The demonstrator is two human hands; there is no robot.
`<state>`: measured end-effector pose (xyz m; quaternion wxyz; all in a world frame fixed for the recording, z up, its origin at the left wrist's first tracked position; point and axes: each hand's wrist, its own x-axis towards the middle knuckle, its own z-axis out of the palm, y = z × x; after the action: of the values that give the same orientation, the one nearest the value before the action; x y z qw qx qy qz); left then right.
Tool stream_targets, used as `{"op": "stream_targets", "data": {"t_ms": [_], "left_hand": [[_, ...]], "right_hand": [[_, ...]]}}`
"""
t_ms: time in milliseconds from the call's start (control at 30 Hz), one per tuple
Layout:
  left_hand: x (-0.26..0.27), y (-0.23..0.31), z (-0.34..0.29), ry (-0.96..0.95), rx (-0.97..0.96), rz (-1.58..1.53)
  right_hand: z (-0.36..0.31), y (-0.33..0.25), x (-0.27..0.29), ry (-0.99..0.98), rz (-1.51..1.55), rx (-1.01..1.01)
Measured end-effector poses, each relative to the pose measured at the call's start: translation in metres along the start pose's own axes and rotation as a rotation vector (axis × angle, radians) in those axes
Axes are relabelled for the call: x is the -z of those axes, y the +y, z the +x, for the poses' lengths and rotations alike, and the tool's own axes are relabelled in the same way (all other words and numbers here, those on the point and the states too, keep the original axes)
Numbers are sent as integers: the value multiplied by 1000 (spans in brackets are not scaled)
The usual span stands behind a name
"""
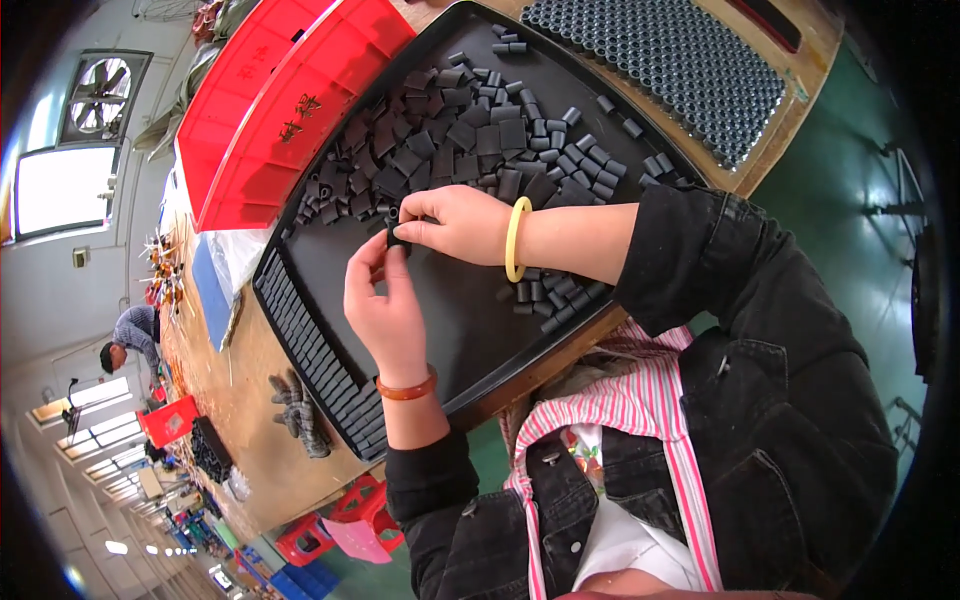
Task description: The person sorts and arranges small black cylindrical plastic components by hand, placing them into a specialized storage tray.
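Note:
Over the black tray (455, 320), my two hands meet around a small black tubular piece (393, 222). My left hand (385, 305) pinches its lower part between thumb and fingers. From the right, my right hand (462, 225) grips the upper part, its fingertips hiding much of it. Just beyond my hands lies a loose heap of flat black pieces (435, 145). Short black cylinders (570, 165) are scattered to its right, and more lie under my right forearm. Along the tray's left side, black pieces (315, 345) are lined up in neat rows.
Red plastic bins (290, 120) stand at the tray's far left. At the far right is a panel of closely packed small cylinders (660, 75). A grey glove (298, 412) lies on the wooden table (265, 470). Red stools (365, 510) are below. Another person (135, 335) bends over far left.

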<state>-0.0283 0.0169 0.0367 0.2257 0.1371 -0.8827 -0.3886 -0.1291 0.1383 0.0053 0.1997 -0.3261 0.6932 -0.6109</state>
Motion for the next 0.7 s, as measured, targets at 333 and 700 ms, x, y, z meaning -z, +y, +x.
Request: {"op": "stream_targets", "data": {"t_ms": [333, 700], "left_hand": [[-3, -6, -4, 148, -207, 173], [-3, -25, -9, -34, 139, -392]], "right_hand": [[3, 3, -2, 30, 156, -51], [-1, -5, -1, -7, -103, 243]]}}
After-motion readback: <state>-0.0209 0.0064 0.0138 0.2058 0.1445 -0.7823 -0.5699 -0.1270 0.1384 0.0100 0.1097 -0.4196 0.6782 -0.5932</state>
